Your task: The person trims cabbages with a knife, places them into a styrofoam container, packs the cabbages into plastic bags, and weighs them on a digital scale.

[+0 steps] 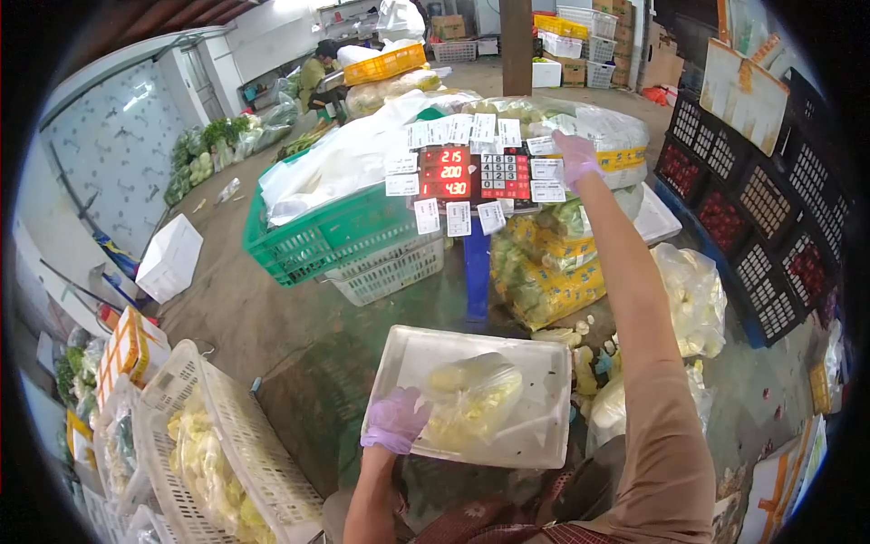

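Note:
A pale purple glove covers each of my hands. My left hand [397, 421] is at the left side of a white foam tray [544, 399], its fingers curled at the edge of a clear plastic bag [471, 390] with pale yellow-green vegetables inside. My right hand [578, 159] reaches far forward to the right side of a scale display [446, 172] with red digits and a keypad. Its fingertips are closed at the corner of a white printed label [543, 145]. More labels hang all around the display.
A green crate [335, 231] with white plastic stands front left. At lower left is a white basket [217, 399] of bagged yellow vegetables. Black crates [752, 199] line the right, and bagged cabbages [544, 263] are stacked behind the blue post [476, 272]. A person [319, 82] sits farther back.

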